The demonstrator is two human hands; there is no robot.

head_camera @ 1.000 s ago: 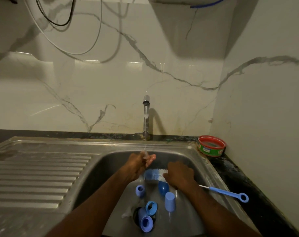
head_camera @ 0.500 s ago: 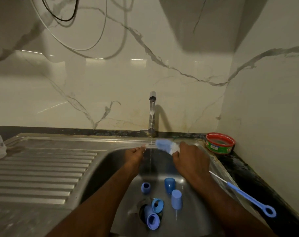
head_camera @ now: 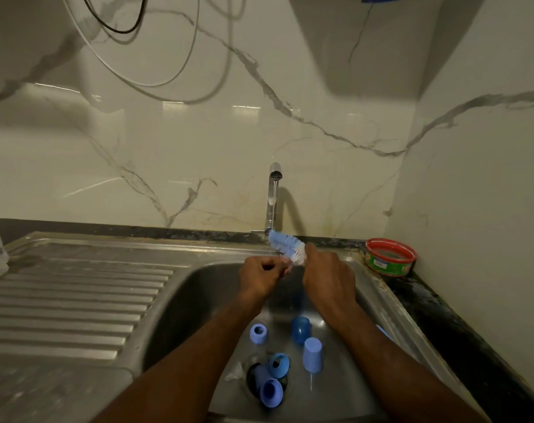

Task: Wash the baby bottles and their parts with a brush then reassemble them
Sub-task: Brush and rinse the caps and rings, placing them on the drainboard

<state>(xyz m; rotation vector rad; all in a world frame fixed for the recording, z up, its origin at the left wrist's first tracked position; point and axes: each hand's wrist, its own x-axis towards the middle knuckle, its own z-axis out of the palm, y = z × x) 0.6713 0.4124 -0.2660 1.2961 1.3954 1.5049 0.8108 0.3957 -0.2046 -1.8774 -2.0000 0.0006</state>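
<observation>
nearest, over the drain, lie two blue caps and a ring; just beyond the drain stand three more blue parts; further back, above the sink, the left hand pinches something small i cannot make out; the right hand grips the bottle brush, bristles raised toward the tap.

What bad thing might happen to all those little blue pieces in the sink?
One blue piece already lies over the drain hole, so it might block the water or slip in. The right hand holds the brush up by the tap, so it may splash soapy drops around.
</observation>
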